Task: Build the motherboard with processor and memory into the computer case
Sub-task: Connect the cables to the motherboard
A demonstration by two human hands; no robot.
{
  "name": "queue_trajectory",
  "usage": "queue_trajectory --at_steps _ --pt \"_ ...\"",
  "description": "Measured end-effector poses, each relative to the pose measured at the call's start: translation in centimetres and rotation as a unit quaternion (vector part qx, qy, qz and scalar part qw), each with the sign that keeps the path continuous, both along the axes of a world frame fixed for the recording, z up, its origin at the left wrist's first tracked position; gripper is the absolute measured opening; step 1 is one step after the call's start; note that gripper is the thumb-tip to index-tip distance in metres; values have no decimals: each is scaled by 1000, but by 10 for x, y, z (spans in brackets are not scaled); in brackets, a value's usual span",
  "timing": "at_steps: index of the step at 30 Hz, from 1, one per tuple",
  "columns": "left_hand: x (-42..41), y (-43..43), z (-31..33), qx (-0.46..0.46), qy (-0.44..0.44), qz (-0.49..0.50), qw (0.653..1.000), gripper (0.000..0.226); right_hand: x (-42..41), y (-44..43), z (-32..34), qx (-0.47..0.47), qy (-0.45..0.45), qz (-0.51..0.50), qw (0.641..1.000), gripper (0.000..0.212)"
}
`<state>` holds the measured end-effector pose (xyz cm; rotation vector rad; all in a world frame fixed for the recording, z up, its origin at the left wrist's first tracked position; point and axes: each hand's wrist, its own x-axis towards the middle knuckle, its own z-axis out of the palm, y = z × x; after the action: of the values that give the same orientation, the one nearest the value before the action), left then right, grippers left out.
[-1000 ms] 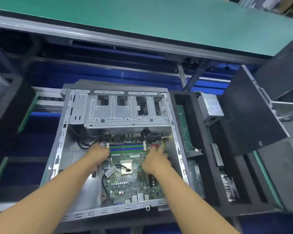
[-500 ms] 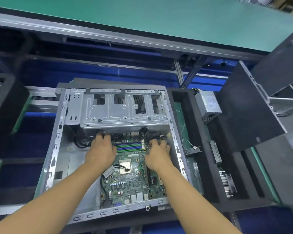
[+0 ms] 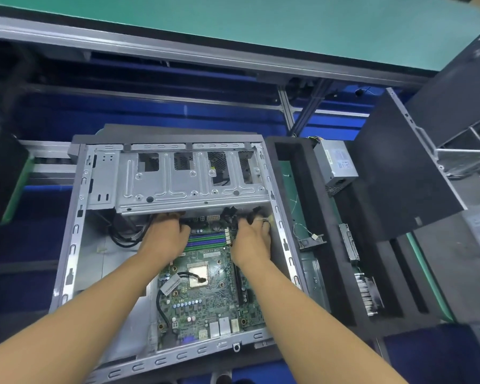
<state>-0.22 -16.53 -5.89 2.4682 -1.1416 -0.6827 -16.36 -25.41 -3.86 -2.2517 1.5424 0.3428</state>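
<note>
Motherboard [image 3: 205, 300] lay inside the case [image 3: 74, 245].
Drive cage [image 3: 191, 187] sat behind it; foam tray [image 3: 327, 245] right of the case, power supply [image 3: 337, 164] at its far end.

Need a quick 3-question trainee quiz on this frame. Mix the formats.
1. True or false: the green motherboard lies inside the open grey metal computer case.
2. Where do the left hand and right hand reach? A) the board's far edge, by the silver drive cage; B) the case's near rim; C) outside the case.
3. Fill in: the grey power supply box sits to the ___ of the case.

Key: 1 true; 2 A; 3 right.
</note>
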Motion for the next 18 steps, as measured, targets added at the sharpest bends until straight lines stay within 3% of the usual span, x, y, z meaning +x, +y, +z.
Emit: queue_trajectory --at_steps 8,12,15,18 --pt "5 5 1 -44 33 7 998 13 -3 1 9 -32 -149 -43 987 24" --pt "2 6 7 -72 71 -66 993 27 -3 8 19 99 -292 -83 948 28" --pt "-9 5 10 -87 73 -149 982 38 -3 19 21 123 -294 59 946 23" --pt "-9 3 11 -108 88 -165 976 43 -4 22 17 139 -261 170 940 24"
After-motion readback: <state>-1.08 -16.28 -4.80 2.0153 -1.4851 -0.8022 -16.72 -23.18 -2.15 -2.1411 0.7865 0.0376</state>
